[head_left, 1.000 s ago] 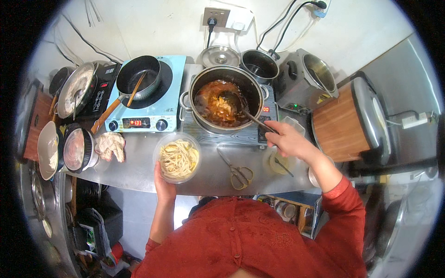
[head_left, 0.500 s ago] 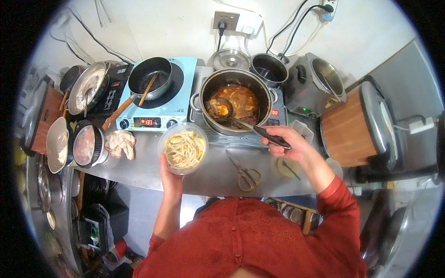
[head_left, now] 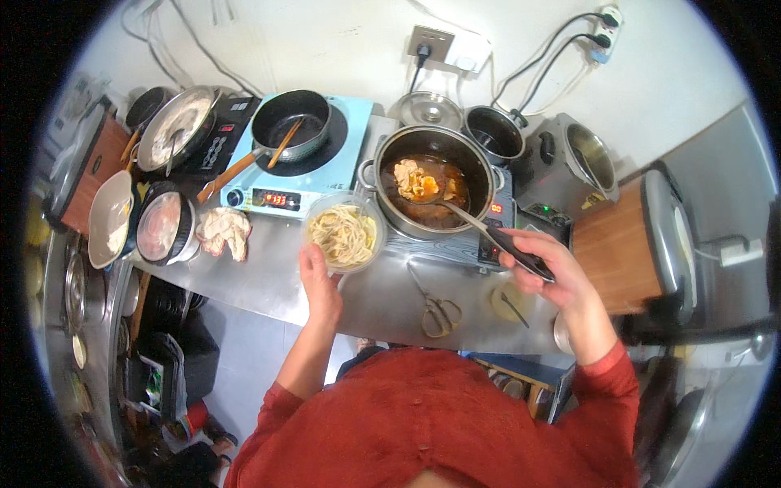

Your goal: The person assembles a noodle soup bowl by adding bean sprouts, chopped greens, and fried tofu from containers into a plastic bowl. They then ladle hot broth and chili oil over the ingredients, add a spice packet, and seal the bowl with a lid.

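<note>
My right hand (head_left: 563,281) is closed round the black handle of a ladle (head_left: 469,218). Its bowl, heaped with pale, sauce-coated pieces of food (head_left: 416,180), is inside a deep steel pot (head_left: 386,203) of reddish-brown broth. The heap rises above the liquid. My left hand (head_left: 319,289) grips a clear round plastic bowl (head_left: 376,252) from its near left side; pale noodle-like strands (head_left: 343,234) fill it. This bowl is left of the pot and near it. Some of my left fingers are hidden behind the bowl.
Scissors (head_left: 439,315) and a small dish with a spoon (head_left: 508,301) lie on the steel counter (head_left: 374,301). A wooden-handled pan with chopsticks (head_left: 291,130) sits on a blue cooker (head_left: 348,150). A crumpled cloth (head_left: 224,232) lies left; a wood-sided bin (head_left: 618,244) stands right.
The ladle has risen inside the pot, lifting a heap of food above the broth, and my right hand has moved right and down. The whole view has shifted and tilted slightly.
</note>
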Demonstrator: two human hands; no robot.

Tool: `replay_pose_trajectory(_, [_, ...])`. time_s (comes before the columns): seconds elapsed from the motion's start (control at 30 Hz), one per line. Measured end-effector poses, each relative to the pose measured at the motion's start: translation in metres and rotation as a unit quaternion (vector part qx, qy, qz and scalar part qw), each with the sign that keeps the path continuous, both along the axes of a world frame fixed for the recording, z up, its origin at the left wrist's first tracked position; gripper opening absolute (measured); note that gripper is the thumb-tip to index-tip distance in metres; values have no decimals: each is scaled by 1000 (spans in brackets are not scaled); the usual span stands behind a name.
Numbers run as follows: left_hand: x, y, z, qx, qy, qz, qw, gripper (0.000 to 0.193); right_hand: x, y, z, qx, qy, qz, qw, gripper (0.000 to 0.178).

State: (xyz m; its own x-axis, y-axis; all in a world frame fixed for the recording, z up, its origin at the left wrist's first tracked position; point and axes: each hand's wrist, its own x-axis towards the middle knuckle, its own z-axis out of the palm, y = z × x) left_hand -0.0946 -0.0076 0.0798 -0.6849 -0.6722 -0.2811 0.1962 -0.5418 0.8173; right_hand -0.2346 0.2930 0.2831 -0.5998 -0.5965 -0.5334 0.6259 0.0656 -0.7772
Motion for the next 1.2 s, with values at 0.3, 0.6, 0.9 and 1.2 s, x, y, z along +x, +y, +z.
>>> replay_pose_trajectory(0.3, [3, 5, 9, 2, 18, 23, 1000, 62, 49, -34, 27, 20, -22, 98, 995, 46])
replay_pose_trajectory(0.6, [26, -9, 2, 35, 26, 45, 998, 61, 76, -73, 3, 155, 727, 234, 627, 57])
replay_pose_trajectory(0.9, [33, -18, 6, -23, 27, 46, 998, 63, 89, -69, 14, 192, 600, 303, 715, 59])
replay_pose_trajectory(1.2, [30, -22, 18, 110, 82, -33, 990, 76, 86, -42, 16, 161, 444, 197, 859, 56])
